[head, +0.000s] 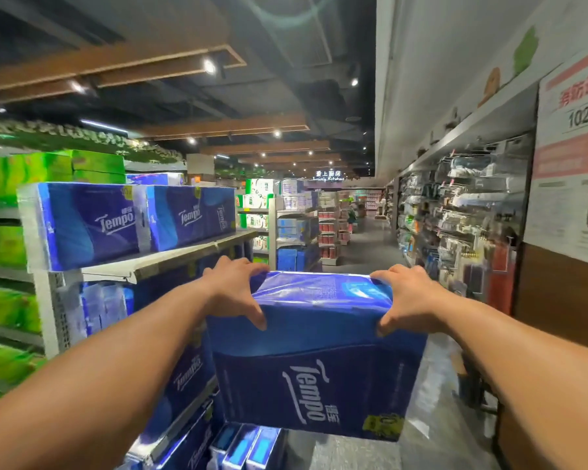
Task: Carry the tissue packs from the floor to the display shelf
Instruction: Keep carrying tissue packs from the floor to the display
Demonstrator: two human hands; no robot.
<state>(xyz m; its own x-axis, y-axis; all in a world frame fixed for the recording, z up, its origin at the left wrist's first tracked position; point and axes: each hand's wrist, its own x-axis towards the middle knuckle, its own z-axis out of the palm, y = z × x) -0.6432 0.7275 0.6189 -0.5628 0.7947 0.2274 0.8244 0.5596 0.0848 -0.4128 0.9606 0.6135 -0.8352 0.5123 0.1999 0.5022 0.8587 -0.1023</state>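
Store aisle | left hand, right hand: fingers curled gripping tissue pack

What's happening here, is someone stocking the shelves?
Yes. A person holds a blue Tempo tissue pack in the air, the left hand and right hand each keeping a grip on one side. Two matching packs already sit on the display shelf to the left, so this one is still on its way there.
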